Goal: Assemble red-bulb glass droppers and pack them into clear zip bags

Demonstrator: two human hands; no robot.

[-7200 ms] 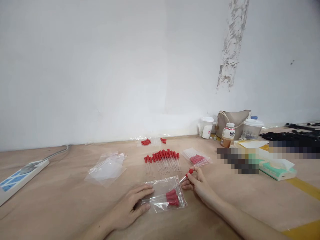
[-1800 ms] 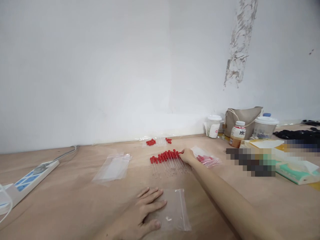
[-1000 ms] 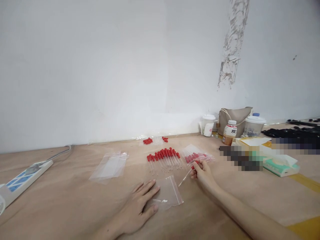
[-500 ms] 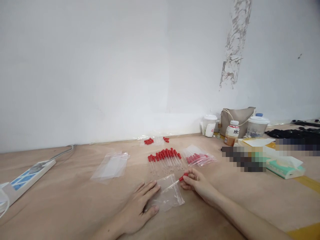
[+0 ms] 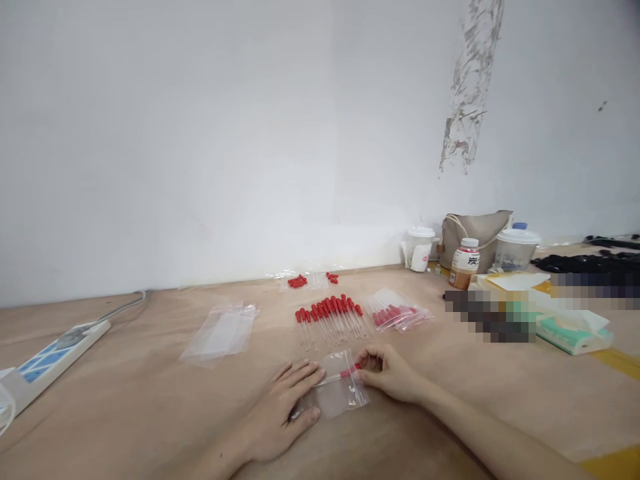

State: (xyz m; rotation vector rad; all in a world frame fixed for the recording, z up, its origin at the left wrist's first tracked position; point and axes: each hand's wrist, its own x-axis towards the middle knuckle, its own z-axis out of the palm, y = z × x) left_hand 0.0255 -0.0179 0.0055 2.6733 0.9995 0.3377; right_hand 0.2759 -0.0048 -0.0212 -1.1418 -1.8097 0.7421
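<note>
Your right hand (image 5: 387, 375) pinches a red-capped dropper (image 5: 344, 375) at the mouth of the clear bag (image 5: 336, 395), which lies on the tan worktop (image 5: 125, 393) under the flat, spread fingers of your left hand (image 5: 283, 413). Behind them you have one row of droppers (image 5: 330, 317), too tightly packed to count, one filled bag (image 5: 397, 312) to its right and a stack of empty bags (image 5: 220, 332) to its left. Along the white wall (image 5: 225, 133) stand two cups (image 5: 419, 248), one bottle (image 5: 464, 263) and one pouch (image 5: 475, 230), with one power strip (image 5: 50, 350) far left.
</note>
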